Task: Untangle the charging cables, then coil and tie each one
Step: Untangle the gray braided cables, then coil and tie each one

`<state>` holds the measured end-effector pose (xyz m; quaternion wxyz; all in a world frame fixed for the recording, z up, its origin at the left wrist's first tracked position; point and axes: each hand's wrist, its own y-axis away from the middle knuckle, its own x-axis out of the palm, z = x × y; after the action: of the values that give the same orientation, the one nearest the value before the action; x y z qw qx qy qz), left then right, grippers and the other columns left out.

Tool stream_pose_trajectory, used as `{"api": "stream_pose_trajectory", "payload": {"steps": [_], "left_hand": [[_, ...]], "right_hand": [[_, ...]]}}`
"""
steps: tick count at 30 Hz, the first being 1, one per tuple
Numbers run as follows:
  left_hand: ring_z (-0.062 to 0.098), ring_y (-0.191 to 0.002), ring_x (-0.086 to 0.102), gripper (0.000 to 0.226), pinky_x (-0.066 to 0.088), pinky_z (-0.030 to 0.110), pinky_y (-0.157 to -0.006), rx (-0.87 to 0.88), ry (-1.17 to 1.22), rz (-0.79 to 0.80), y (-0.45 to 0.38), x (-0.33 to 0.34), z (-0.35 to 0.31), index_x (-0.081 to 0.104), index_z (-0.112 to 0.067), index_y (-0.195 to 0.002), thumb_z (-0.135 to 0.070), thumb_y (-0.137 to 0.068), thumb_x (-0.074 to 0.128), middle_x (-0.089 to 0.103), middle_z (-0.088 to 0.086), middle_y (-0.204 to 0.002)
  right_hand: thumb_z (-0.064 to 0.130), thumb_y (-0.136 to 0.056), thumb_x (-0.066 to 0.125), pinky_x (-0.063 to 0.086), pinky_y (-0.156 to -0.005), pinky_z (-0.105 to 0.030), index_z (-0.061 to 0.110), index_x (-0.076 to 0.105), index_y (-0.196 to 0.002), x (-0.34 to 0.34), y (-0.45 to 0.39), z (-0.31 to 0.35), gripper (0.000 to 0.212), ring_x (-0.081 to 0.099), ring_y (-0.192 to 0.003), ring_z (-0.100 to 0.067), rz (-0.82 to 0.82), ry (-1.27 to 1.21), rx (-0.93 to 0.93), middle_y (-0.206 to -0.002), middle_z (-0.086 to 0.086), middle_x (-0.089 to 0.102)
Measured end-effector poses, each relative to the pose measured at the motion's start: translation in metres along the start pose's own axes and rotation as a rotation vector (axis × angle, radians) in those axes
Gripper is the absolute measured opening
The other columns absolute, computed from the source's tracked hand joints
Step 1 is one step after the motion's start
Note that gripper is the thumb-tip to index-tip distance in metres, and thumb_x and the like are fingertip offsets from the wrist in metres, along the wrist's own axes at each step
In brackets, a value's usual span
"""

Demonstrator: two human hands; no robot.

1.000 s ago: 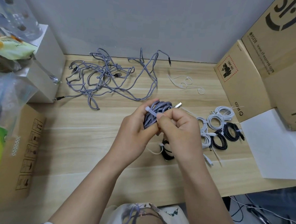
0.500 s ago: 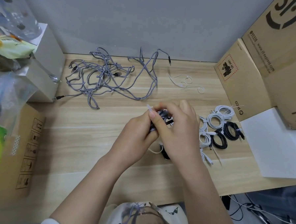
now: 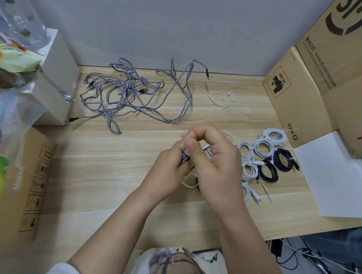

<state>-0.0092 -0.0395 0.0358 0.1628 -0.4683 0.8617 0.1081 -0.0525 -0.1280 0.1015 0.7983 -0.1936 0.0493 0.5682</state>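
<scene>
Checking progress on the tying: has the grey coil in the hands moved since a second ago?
Yes. The grey coil has dropped lower, nearer the table, now mostly hidden between both hands.

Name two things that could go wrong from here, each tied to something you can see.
1. Both hands, left hand and right hand, hide the braided coil; the tie could catch only some loops, letting it spring open.
2. The right forearm hangs over the tied coils; pulling back could sweep them off the desk.

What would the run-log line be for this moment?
stage: tying | left hand: grips coiled grey cable | right hand: works its tie | tangle: untouched
</scene>
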Motion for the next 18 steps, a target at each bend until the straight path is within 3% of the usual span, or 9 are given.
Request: {"api": "stream_pose_trajectory", "payload": {"steps": [2, 3, 5, 7, 8, 10, 12, 15, 18], "left_hand": [[0.0, -0.064, 0.055, 0.015, 0.04, 0.013, -0.056, -0.067, 0.091, 0.009, -0.002, 0.0, 0.005, 0.052, -0.02, -0.084, -0.006, -0.087, 0.047, 0.058, -0.008, -0.071], [0.001, -0.062, 0.054, 0.005, 0.042, 0.017, -0.057, -0.102, 0.134, 0.018, -0.004, -0.001, 0.007, 0.053, -0.011, -0.087, -0.015, -0.087, 0.049, 0.057, -0.007, -0.069], [0.006, -0.063, 0.053, 0.04, 0.044, 0.026, -0.058, -0.144, 0.226, 0.011, -0.007, -0.004, 0.01, 0.048, 0.004, -0.099, -0.031, -0.082, 0.052, 0.055, -0.007, -0.07], [0.002, -0.063, 0.051, 0.037, 0.044, 0.02, -0.057, -0.16, 0.329, 0.0, -0.007, -0.009, 0.004, 0.047, 0.002, -0.101, -0.024, -0.075, 0.054, 0.053, -0.009, -0.071], [0.0, -0.061, 0.051, 0.031, 0.043, 0.018, -0.055, -0.168, 0.405, 0.028, -0.007, -0.012, 0.0, 0.05, 0.0, -0.096, -0.017, -0.07, 0.051, 0.054, -0.009, -0.069], [0.002, -0.051, 0.051, 0.015, 0.042, 0.017, -0.051, -0.204, 0.606, 0.128, -0.006, -0.02, -0.008, 0.058, -0.006, -0.069, -0.002, -0.061, 0.046, 0.056, -0.007, -0.056], [0.009, -0.051, 0.057, 0.015, 0.046, 0.018, -0.053, -0.227, 0.796, 0.206, -0.004, -0.026, -0.01, 0.06, -0.007, -0.058, 0.003, -0.062, 0.049, 0.061, -0.001, -0.055], [0.016, -0.053, 0.06, 0.018, 0.05, 0.021, -0.056, -0.294, 1.027, 0.218, -0.004, -0.032, -0.011, 0.064, -0.005, -0.059, 0.002, -0.068, 0.05, 0.06, 0.006, -0.06], [0.016, -0.05, 0.058, 0.019, 0.048, 0.02, -0.053, -0.288, 1.074, 0.191, -0.002, -0.031, -0.021, 0.06, -0.004, -0.055, 0.001, -0.068, 0.047, 0.055, 0.006, -0.059]], "right_hand": [[0.012, -0.084, 0.054, 0.048, -0.071, -0.024, 0.018, 0.053, -0.074, 0.002, 0.003, 0.002, 0.013, 0.062, -0.071, -0.012, 0.048, -0.242, 0.095, -0.067, 0.008, 0.06], [0.01, -0.085, 0.052, 0.048, -0.068, -0.023, 0.017, 0.053, -0.074, 0.004, 0.004, 0.002, 0.013, 0.062, -0.069, -0.013, 0.063, -0.32, 0.13, -0.065, 0.005, 0.06], [0.009, -0.085, 0.05, 0.046, -0.066, -0.023, 0.016, 0.052, -0.073, 0.009, 0.007, 0.002, 0.014, 0.058, -0.063, -0.011, 0.091, -0.389, 0.167, -0.061, 0.004, 0.058], [0.009, -0.084, 0.049, 0.043, -0.064, -0.025, 0.018, 0.052, -0.072, 0.012, 0.009, 0.002, 0.015, 0.052, -0.058, -0.01, 0.123, -0.453, 0.191, -0.056, 0.005, 0.054], [0.01, -0.084, 0.05, 0.04, -0.062, -0.025, 0.018, 0.052, -0.071, 0.011, 0.009, 0.002, 0.016, 0.049, -0.056, -0.01, 0.131, -0.507, 0.208, -0.054, 0.006, 0.053], [0.011, -0.085, 0.055, 0.036, -0.055, -0.022, 0.019, 0.054, -0.071, 0.005, 0.006, 0.002, 0.016, 0.043, -0.051, -0.008, 0.141, -0.668, 0.252, -0.054, 0.009, 0.051], [0.018, -0.082, 0.064, 0.034, -0.052, -0.021, 0.021, 0.059, -0.072, -0.005, 0.001, 0.002, 0.012, 0.04, -0.049, -0.007, 0.159, -0.843, 0.253, -0.055, 0.008, 0.05], [0.021, -0.085, 0.055, 0.045, -0.059, -0.021, 0.018, 0.059, -0.075, -0.017, -0.008, -0.003, 0.011, 0.045, -0.048, -0.006, 0.118, -1.053, 0.22, -0.056, 0.007, 0.048], [0.029, -0.086, 0.055, 0.049, -0.068, -0.023, 0.018, 0.058, -0.08, -0.016, -0.011, -0.007, 0.013, 0.046, -0.05, -0.006, 0.082, -1.129, 0.174, -0.059, 0.006, 0.05]]}}
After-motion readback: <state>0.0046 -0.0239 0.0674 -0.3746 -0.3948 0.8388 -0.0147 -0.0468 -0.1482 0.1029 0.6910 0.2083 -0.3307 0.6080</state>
